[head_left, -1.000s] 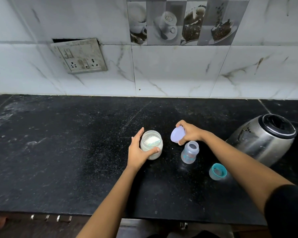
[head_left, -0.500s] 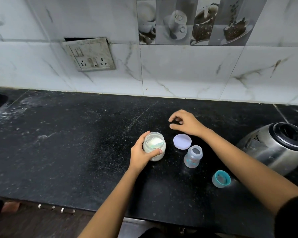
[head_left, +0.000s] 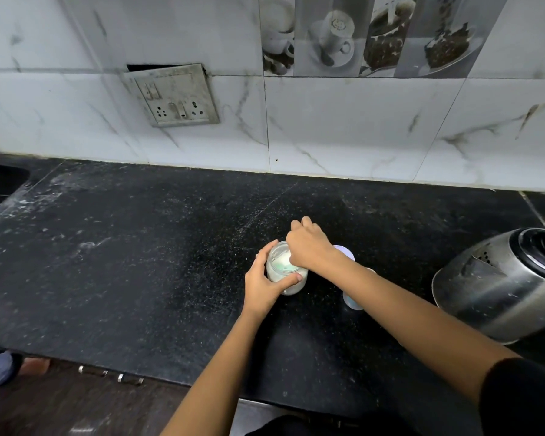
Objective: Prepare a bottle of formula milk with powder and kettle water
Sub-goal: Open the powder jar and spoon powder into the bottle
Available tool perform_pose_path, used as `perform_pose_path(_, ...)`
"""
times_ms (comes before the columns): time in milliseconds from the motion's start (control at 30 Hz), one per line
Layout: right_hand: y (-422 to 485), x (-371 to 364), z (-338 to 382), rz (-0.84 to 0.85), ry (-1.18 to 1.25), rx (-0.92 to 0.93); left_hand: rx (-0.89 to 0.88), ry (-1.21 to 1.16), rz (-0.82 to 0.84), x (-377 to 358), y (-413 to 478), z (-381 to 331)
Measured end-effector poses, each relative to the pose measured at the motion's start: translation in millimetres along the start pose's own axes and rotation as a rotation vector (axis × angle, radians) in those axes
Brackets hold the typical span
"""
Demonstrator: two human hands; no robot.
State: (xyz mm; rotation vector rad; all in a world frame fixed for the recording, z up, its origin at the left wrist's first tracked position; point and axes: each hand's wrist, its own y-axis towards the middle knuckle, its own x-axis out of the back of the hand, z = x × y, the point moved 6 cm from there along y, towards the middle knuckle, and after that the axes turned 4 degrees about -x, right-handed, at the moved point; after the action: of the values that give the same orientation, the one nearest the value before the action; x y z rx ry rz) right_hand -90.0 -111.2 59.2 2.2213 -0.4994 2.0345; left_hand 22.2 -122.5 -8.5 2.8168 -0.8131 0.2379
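Observation:
A glass jar of white powder (head_left: 278, 272) stands open on the black counter (head_left: 132, 265). My left hand (head_left: 261, 286) grips its side, thumb across the front. My right hand (head_left: 309, 247) hovers over the jar mouth with its fingers curled down inside, pinching what looks like a pale green scoop (head_left: 283, 262) lying in the powder. The jar's pale lid (head_left: 347, 252) lies flat just right of the jar, half hidden behind my right wrist. Only the lower part of the small clear baby bottle (head_left: 351, 302) shows under my right forearm. The steel kettle (head_left: 501, 294) sits at the right edge.
A tiled wall with a socket plate (head_left: 173, 96) runs along the back of the counter. A sink edge (head_left: 0, 180) shows at the far left. The counter's front edge runs below my forearms, with drawer handles (head_left: 110, 374) beneath it.
My right hand has moved left from behind the lid to over the jar mouth and dipped its fingers in. The lid lies on the counter. My left hand keeps its grip on the jar.

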Motion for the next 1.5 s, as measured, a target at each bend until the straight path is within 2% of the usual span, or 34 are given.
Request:
perform_pose_path(267, 7.7, -11.6, -0.7, 0.208, -0.023, -0.042, -0.019, -0.012, -0.011, -2.4, 1.1, 3.3)
perform_pose_path(433, 5.5, -2.5, 6.4, 0.049, -0.04, 0.015, -0.013, -0.005, -0.02, -3.2, 1.1, 5.6)
perform_pose_path(500, 4.1, -3.4, 6.9, 0.044, -0.082, 0.018, -0.015, 0.0, -0.019, -3.5, 1.3, 6.5)
perform_pose_path(667, 10.6, -15.9, 0.9, 0.294, -0.048, -0.085, -0.019, -0.021, -0.034, -3.8, 0.8, 7.7)
perform_pose_path(767, 13.3, -20.2, 0.1, 0.362, 0.003, -0.13, -0.02, -0.026, -0.033, -3.8, 0.9, 8.2)
perform_pose_path(833, 13.4, -18.3, 1.0, 0.332, 0.029, -0.13, -0.021, -0.028, -0.034, -3.7, 0.9, 8.2)
perform_pose_path(1000, 8.3, 0.5, -5.3, 0.126, 0.184, -0.097, -0.016, -0.032, -0.036, -4.5, 0.3, 7.9)
perform_pose_path(1167, -3.2, 12.4, -9.3, -0.079, 0.239, 0.033, -0.007, -0.028, -0.031, -4.6, -0.2, 7.1)
perform_pose_path(1300, -7.0, 14.3, -7.4, -0.224, 0.068, 0.112, 0.001, -0.013, -0.031, -3.9, -0.2, 7.9)
perform_pose_path(1500, -5.8, 8.4, -8.0, -0.031, 0.101, 0.082, 0.01, -0.018, -0.027, -4.5, -0.7, 6.9)
